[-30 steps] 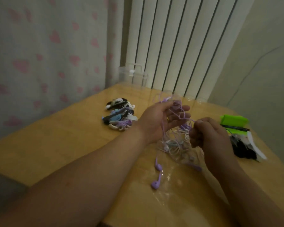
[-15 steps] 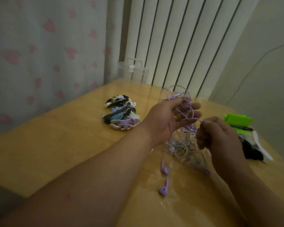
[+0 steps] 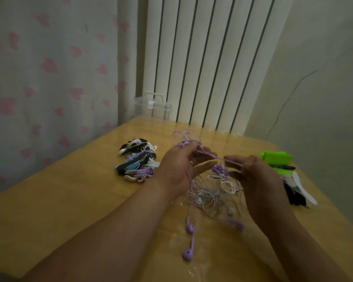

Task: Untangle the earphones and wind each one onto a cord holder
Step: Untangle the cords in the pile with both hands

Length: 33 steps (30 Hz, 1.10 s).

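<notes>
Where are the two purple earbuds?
The purple earbuds are low in the centre of the head view, between the left forearm and right forearm, on the near side of the cord tangle on the table.

I see a lilac cord [image 3: 219,158] that runs down to two purple earbuds [image 3: 189,254]. The tangle [image 3: 210,192] beneath it mixes pale pink, white and grey-blue strands, with one more purple bud at its edge. The bench [image 3: 69,200] is honey-yellow wood. The wound pile [image 3: 138,159] on it shows black, light blue, lilac and white. On my right I make out a lime-green object [image 3: 276,156], a black pen [image 3: 281,166], and black and white holders [image 3: 293,195]. The curtain [image 3: 49,66] is off-white, scattered with pink hearts. The slatted panel [image 3: 202,58] is cream with dark vertical stripes. The wall [image 3: 324,78] is dull beige, and the box [image 3: 152,107] is clear with a white latch.
</notes>
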### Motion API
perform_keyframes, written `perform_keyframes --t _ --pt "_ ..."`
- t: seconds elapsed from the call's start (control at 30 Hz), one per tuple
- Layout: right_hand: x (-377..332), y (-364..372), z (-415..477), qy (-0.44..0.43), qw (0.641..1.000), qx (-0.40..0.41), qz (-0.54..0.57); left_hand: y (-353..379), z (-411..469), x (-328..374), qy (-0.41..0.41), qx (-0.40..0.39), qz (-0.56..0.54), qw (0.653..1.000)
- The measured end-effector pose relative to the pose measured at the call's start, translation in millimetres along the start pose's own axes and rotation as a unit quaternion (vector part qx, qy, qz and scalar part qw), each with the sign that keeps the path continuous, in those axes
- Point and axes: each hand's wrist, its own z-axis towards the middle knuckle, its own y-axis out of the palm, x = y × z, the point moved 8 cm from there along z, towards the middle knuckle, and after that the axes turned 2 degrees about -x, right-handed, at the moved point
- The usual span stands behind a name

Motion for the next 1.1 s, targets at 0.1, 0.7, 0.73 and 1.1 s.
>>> perform_keyframes --t 0.1,0.7,0.73,1.1 --pt "-11 -2 1 0.029 0.979 -0.014 0.203 6 -5 -3 -0.011 -0.024 -0.013 1.0" --pt "-25 1 -2 0.015 0.988 -0.049 0.146 41 -41 -44 -0.135 -0.255 0.324 0.901" --pt "-22 -1 -2 0.022 0.988 -0.042 0.144 43 -41 -46 -0.113 -0.25 0.358 0.893" --pt "-8 -33 11 0.091 0.938 0.032 0.332 34 -42 -23 -0.119 -0.273 0.324 0.898"
